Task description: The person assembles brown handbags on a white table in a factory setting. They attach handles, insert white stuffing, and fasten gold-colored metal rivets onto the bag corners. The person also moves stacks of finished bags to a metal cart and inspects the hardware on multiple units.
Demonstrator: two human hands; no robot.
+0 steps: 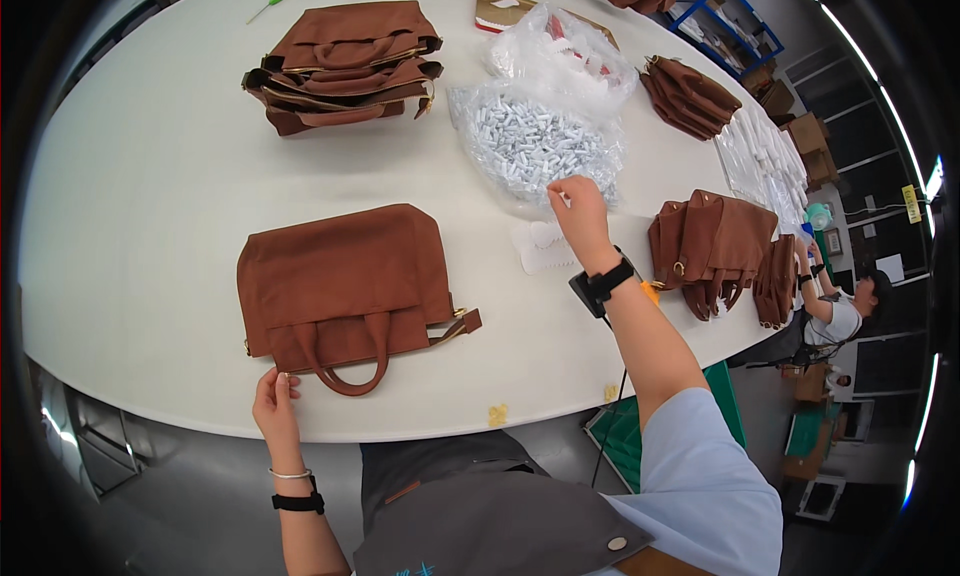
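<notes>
Bag (345, 271) lies flat on the bench (150, 226), handles toward the near edge, zip end (460, 328) poking out at its right side.

Left hand (274, 408): fingertips at the bag's near left corner, seemingly pinching it; cannot tell for certain. Right hand (582, 214): over the near side of the clear sack (470, 126), fingers drawn together; cannot tell whether a piece is in that grip.

Risks, my judgement:
- White pieces (535, 146) heaped loose, sack mouth wide. A knock or a tug on the plastic could spill them.
- Pieces small; a loose pinch could drop one, or take two.
- Handle (381, 351) loops near the bench edge. A sleeve or apron catching it could drag the bag askew.
- Right forearm beside the stacked bags (735, 231); an outward elbow swing could topple them.
- Exposed zip end could snag or scratch the leather-look face if the bag is turned.
</notes>
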